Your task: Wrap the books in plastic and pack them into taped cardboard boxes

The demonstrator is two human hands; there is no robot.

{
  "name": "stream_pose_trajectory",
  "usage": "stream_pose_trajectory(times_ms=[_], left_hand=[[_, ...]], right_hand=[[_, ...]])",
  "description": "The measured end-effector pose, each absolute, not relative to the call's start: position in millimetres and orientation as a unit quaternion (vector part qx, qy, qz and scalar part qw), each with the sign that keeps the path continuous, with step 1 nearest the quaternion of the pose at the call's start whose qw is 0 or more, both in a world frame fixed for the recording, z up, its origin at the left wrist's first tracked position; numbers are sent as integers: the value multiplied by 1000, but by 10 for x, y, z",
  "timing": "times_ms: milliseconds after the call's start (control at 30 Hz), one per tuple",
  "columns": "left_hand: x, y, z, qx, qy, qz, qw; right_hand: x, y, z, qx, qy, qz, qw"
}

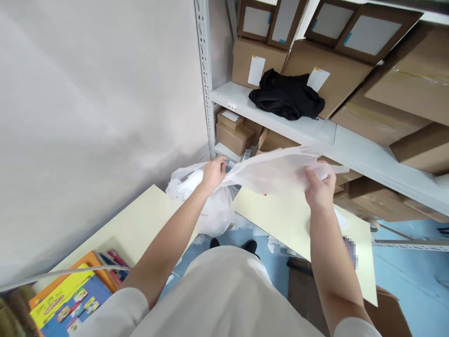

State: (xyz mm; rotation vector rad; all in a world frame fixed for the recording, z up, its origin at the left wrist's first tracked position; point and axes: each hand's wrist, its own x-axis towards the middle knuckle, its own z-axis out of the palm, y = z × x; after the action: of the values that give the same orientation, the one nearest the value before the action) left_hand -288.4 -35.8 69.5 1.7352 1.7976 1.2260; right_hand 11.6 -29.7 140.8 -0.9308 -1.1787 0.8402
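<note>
A thin, translucent white plastic bag (273, 171) is stretched sideways between my two hands, above the gap between two cream tabletops. My right hand (320, 187) is closed on its right end, where the film bunches up around my fingers. My left hand (213, 174) is closed at the narrow, gathered end of the film. Just below and behind my left hand hangs a bulging white plastic bag (215, 213) with white contents that I cannot make out. Whether this bag and the stretched film are one piece I cannot tell.
Cream tabletops (140, 224) (280, 220) lie on both sides. A yellow and blue box (72, 299) and pens lie at left. Ahead, a metal shelf (379, 154) bears cardboard boxes (414, 75) and a black cloth (287, 96). A wall (105, 93) stands at left.
</note>
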Motion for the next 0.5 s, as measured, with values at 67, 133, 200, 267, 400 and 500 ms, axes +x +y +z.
stream_pose_trajectory(times_ms=[67, 133, 200, 267, 400, 500], left_hand=[[-2781, -259, 643, 616, 643, 414, 189], [-2619, -206, 597, 658, 604, 385, 232], [-2399, -183, 534, 727, 529, 327, 291], [-2157, -150, 448, 783, 483, 235, 313], [-1808, 78, 259, 800, 518, 102, 287], [-1734, 332, 137, 783, 552, 93, 273]], right_hand=[[369, -347, 1242, -416, -437, 406, 686], [605, -415, 1059, -427, -349, 438, 710], [841, -473, 878, -433, -271, 472, 718], [1091, -504, 709, -433, -217, 494, 722], [1647, -538, 369, -482, -189, 460, 721], [2053, -632, 61, -592, -218, 408, 660]])
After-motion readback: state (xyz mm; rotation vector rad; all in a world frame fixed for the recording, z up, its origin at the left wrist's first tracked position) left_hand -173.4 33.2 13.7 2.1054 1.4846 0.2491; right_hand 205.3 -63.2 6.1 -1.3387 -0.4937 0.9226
